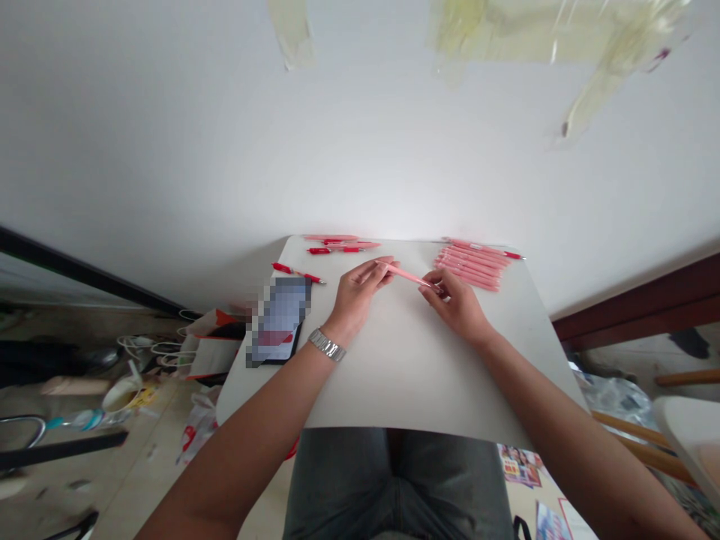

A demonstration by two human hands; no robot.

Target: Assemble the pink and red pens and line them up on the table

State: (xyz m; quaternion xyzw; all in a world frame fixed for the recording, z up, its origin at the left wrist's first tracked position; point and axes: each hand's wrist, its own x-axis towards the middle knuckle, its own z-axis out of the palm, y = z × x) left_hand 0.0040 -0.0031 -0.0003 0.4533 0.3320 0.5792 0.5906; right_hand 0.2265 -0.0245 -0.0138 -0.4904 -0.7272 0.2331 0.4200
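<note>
A slim pink pen (408, 275) is held slightly tilted above the white table, stretched between my two hands. My left hand (360, 289), with a metal watch (327, 345) on the wrist, pinches its left end. Closed around the right end are the fingertips of my right hand (458, 304). To the right, behind that hand, several pink pens (469, 268) lie side by side in a row. At the table's back left lie a few red pens (337, 250) and pink pieces, and one more red pen (298, 273) rests nearer the left edge.
A phone (281, 319), partly blurred out, lies at the table's (405, 375) left edge. A white wall (360, 150) with old tape rises directly behind. Bags and cables (208, 341) clutter the floor at left; a white chair seat (689, 427) stands at lower right.
</note>
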